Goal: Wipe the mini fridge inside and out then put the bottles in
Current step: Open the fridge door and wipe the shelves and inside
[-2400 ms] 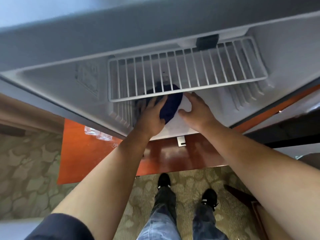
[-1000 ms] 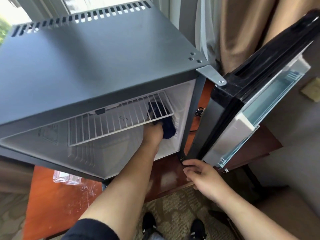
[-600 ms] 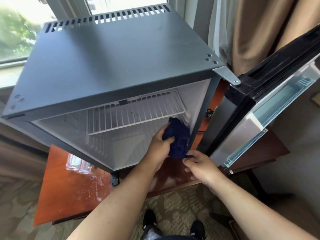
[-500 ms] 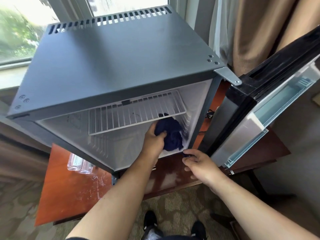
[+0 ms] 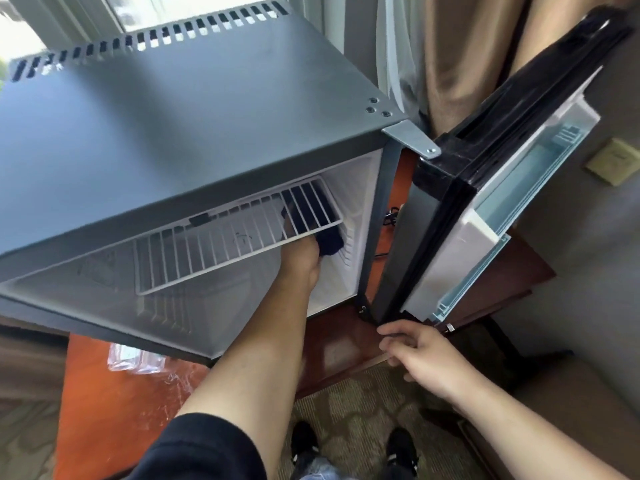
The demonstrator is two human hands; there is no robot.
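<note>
Gripping the cloth (image 5: pixel 329 242) inside the mini fridge (image 5: pixel 190 116), the left hand (image 5: pixel 301 261) is working just under the wire shelf (image 5: pixel 225 244) and risking knocking it loose, while the right hand (image 5: pixel 426 358) is hovering empty by the open door (image 5: pixel 485 202) and the bottles (image 5: pixel 135 358) are waiting on the bench (image 5: pixel 104 410) at left.

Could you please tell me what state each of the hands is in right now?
Left hand: holding the dark blue cloth inside the fridge.
Right hand: open, fingers loosely curled, holding nothing.
</note>
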